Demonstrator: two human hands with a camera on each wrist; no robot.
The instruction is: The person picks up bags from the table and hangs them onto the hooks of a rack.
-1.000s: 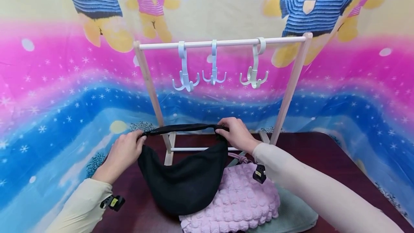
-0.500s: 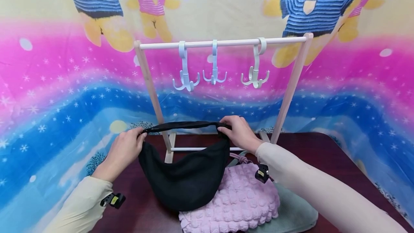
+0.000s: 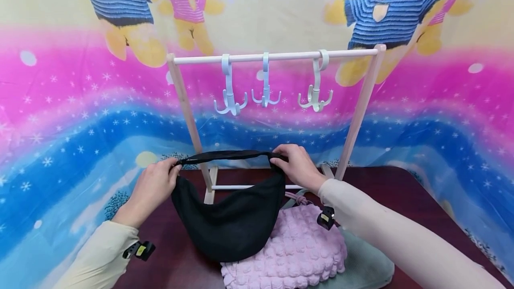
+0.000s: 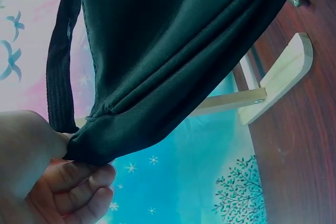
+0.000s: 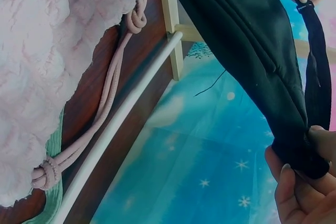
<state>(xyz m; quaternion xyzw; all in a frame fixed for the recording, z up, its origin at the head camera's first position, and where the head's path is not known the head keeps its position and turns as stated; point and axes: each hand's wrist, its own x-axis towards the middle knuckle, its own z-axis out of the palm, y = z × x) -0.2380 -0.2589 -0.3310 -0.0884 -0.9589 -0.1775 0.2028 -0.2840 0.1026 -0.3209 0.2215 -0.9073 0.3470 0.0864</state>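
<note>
A black crescent-shaped shoulder bag (image 3: 230, 224) hangs between my two hands, its strap (image 3: 230, 155) stretched across the top. My left hand (image 3: 154, 184) pinches the bag's left corner where the strap joins; the left wrist view shows thumb and fingers on the black fabric (image 4: 131, 98). At the other end, my right hand (image 3: 297, 166) pinches the right corner, seen closely in the right wrist view with the bag's end (image 5: 299, 158) between thumb and fingers. The bag's lower edge overlaps a pink puffy bag (image 3: 293, 249) in the head view.
Behind the bag stands a wooden rack (image 3: 186, 101) with a white top bar (image 3: 289, 56). Three pronged hooks hang from it: two bluish (image 3: 230, 97) (image 3: 266, 90), one pale green (image 3: 316, 95). A grey-green bag (image 3: 363, 262) lies partly under the pink one on the dark table (image 3: 401, 217).
Over the last second the black bag rises slightly and my right hand shifts a little up and right. Both hands keep their hold, and the head view tilts slightly at the end.
</note>
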